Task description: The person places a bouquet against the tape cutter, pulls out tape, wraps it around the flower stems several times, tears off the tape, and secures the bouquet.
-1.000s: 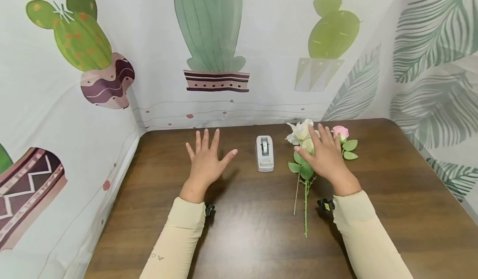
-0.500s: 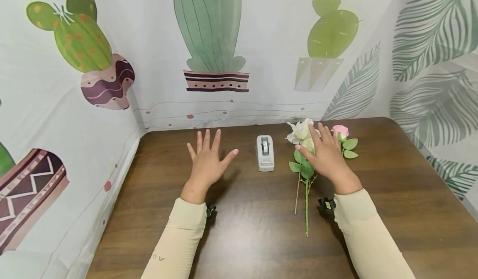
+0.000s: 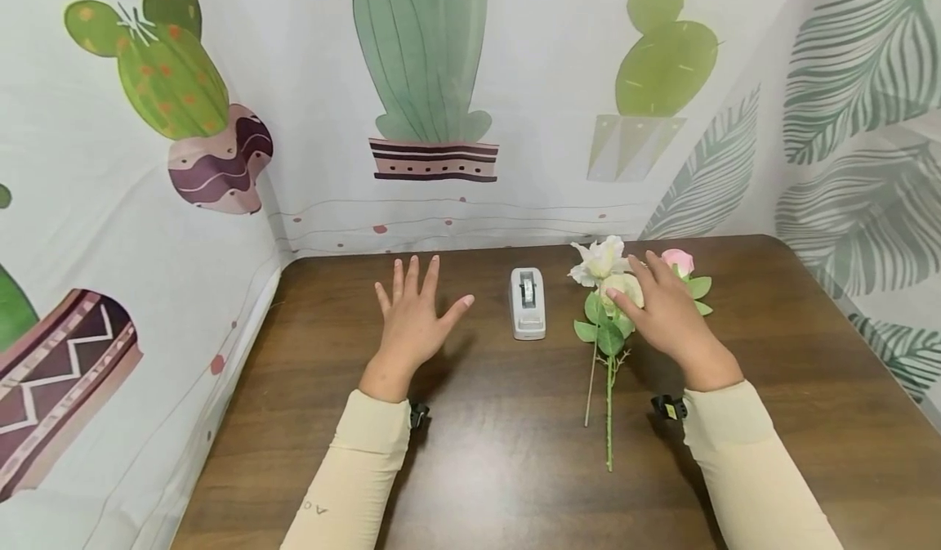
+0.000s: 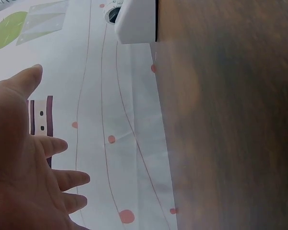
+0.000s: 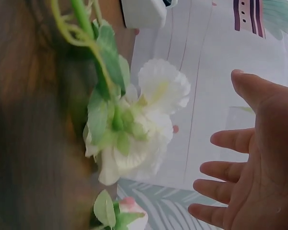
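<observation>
My left hand [image 3: 413,329] hovers over the left part of the wooden table, fingers spread and holding nothing. To its right stands a white tape dispenser [image 3: 528,305] with a roll of tape in it. My right hand [image 3: 676,321] is held above the flowers, fingers extended, apart from them in the right wrist view. Left of that hand lie a white ruffled flower [image 3: 597,261] and a cream rose [image 3: 626,292], their stems pointing toward me. A pink rose [image 3: 678,262] lies beyond the right hand, its stem hidden.
The brown wooden table [image 3: 485,468] ends at the back against a white curtain [image 3: 544,60] printed with cacti and leaves. Small black wrist cameras sit under both cuffs, such as the right wrist camera [image 3: 669,407].
My right hand has shifted to the right, uncovering more of the cream rose and covering part of the pink rose's leaves. The left hand stays nearly still; the view has shifted slightly.
</observation>
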A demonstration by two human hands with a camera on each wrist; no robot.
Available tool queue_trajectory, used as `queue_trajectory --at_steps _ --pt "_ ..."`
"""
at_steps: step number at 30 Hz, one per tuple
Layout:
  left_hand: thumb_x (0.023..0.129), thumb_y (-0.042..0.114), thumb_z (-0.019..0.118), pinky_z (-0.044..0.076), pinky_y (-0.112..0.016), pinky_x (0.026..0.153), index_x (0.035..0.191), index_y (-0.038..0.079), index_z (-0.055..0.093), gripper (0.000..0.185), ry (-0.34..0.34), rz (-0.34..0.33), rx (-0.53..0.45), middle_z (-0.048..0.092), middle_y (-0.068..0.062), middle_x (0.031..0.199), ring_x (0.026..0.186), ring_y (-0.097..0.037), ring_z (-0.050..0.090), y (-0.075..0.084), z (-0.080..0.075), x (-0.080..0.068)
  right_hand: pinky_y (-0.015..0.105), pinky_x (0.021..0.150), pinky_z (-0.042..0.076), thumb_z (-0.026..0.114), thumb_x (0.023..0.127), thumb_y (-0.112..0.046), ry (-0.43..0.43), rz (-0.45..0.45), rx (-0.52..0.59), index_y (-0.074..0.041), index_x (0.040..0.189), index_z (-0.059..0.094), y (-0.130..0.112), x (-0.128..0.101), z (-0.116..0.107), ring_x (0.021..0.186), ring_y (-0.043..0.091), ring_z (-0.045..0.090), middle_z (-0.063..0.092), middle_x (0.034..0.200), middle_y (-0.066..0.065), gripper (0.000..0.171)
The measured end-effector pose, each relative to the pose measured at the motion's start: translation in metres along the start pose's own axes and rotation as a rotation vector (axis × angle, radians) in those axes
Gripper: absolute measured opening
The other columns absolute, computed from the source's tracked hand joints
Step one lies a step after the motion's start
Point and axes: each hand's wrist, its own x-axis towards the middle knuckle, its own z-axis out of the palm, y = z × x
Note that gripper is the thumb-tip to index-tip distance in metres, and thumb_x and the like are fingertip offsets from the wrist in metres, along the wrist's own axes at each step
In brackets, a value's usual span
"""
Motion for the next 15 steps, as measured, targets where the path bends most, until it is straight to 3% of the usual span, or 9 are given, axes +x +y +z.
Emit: queue_trajectory --at_steps 8,15 --pt "0.092 0.079 0.040 -0.005 -0.074 0.119 0.164 0.023 0.015 0.094 0.007 0.011 -0.002 0.011 -0.019 0.170 0.158 -0.038 -0.008 0.000 -0.001 0.000 0.074 0.107 0.030 0.062 0.100 -0.033 0.051 -0.010 -0.047 0.008 0.150 0.036 0.010 -0.010 -0.004 0.137 0.059 0.036 0.032 0.152 0.038 0.070" --pt "0.093 0.077 0.042 -0.007 -0.071 0.120 0.163 0.021 0.016 0.093 -0.004 0.001 -0.026 0.010 -0.019 0.170 0.158 -0.037 -0.009 0.002 -0.002 -0.001 0.068 0.101 0.038 0.067 0.096 -0.026 0.078 0.007 -0.067 0.010 0.138 0.049 0.026 -0.022 -0.005 0.123 0.056 0.046 0.047 0.133 0.039 0.058"
